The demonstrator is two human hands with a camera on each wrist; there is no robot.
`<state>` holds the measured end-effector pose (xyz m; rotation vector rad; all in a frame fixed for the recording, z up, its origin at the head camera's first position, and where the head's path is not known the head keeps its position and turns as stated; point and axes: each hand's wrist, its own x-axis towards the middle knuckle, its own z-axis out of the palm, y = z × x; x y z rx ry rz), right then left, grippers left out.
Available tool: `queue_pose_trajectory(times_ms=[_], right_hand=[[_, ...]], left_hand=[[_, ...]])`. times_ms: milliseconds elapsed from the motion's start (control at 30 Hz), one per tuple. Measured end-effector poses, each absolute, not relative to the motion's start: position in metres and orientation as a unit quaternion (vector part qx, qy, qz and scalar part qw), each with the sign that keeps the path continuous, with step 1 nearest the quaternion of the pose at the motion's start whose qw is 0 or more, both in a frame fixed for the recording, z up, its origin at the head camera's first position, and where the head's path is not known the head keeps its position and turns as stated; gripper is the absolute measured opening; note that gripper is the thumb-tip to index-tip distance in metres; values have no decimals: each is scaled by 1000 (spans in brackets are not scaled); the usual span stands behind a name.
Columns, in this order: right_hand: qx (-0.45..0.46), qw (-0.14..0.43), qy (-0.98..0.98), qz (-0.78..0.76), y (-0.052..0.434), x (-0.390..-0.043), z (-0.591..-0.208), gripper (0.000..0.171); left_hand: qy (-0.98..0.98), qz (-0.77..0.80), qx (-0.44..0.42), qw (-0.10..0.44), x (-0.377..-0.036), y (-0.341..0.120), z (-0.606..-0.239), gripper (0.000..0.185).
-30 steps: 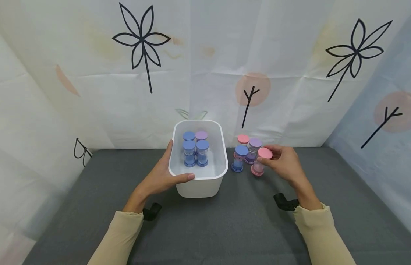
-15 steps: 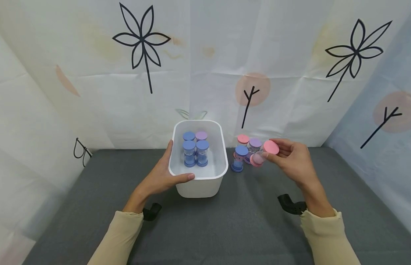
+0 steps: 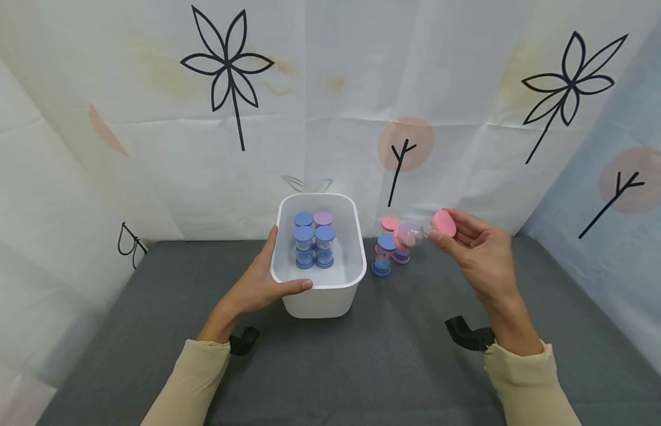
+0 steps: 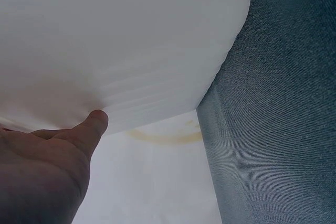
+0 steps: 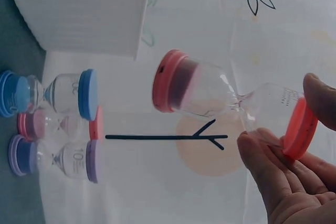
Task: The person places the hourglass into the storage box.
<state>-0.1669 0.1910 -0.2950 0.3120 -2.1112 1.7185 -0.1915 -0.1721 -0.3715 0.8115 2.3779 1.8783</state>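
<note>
My right hand [image 3: 471, 245] pinches a pink-capped sand timer [image 3: 423, 229] by one end cap and holds it tilted in the air, above the timers on the table. In the right wrist view the pink timer [image 5: 231, 100] lies sideways, gripped by my fingers [image 5: 273, 166] at its cap. My left hand [image 3: 261, 281] grips the near left rim of the white tub [image 3: 357, 278], thumb inside. The tub holds three blue-capped timers [image 3: 314, 245] and a purple one [image 3: 323, 218]. The left wrist view shows my thumb [image 4: 89, 129] against the tub wall [image 4: 121, 40].
On the grey table stand a blue timer [image 3: 384, 254], a purple timer [image 3: 403, 251] and a pink one [image 3: 389, 224], just right of the tub. A patterned white cloth [image 3: 330, 106] walls the back and sides. Black wrist straps [image 3: 463, 331] show at both cuffs.
My right hand has lifted the pink timer off the table, raising it up and to the right and tipping it over sideways. The left hand and the tub stay put.
</note>
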Motion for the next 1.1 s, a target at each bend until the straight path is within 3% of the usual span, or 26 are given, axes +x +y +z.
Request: queue_pose_trajectory(times_ms=[167, 433, 1100], right_hand=[[151, 198, -683, 687, 184, -163, -293, 50], [205, 150, -659, 708, 157, -160, -300, 47], [216, -55, -758, 613, 59, -218, -313, 55]], left_hand=[[760, 597, 258, 2, -192, -173, -372, 118], [756, 600, 261, 5, -192, -172, -372, 120], [749, 603, 275, 12, -193, -173, -371, 117]])
